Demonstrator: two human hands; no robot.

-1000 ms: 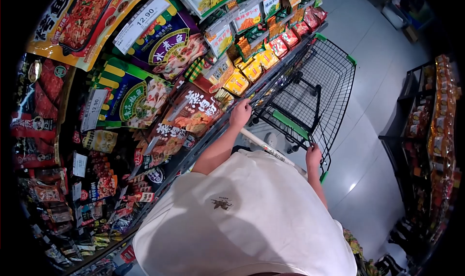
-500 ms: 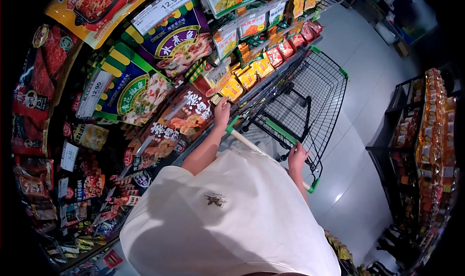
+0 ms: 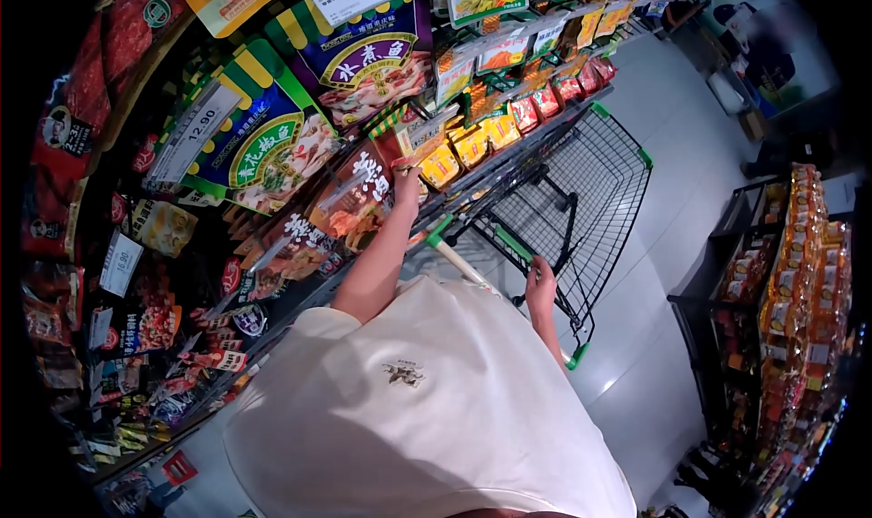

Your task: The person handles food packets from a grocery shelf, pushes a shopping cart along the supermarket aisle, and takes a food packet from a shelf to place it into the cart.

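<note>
My left hand [image 3: 407, 185] reaches to the shelf on the left, at the lower edge of a hanging seasoning packet [image 3: 392, 136] with a green-and-yellow striped top. Its fingertips are mostly hidden there, so whether they grip anything cannot be told. Yellow packets [image 3: 440, 165] sit just right of it, and brown pouches with white lettering [image 3: 365, 184] hang beside the wrist. My right hand [image 3: 541, 283] hovers by the shopping cart [image 3: 607, 186], its fingers loosely bent and apart, holding nothing visible. The cart's pale handle [image 3: 461, 262] runs between my arms, partly covered by my shirt.
Large fish-seasoning pouches [image 3: 268, 150] with price tags hang at upper left. Red packets [image 3: 545, 103] line the shelf beyond the yellow ones. Across the tiled aisle floor [image 3: 649, 291] stands a rack of orange packages [image 3: 792, 282]. A person in dark clothing [image 3: 772, 68] is at the far upper right.
My left hand has moved up and slightly left, farther into the shelf by the hanging packet. My right hand has shifted slightly left, its fingers less spread. The view has tilted a little.
</note>
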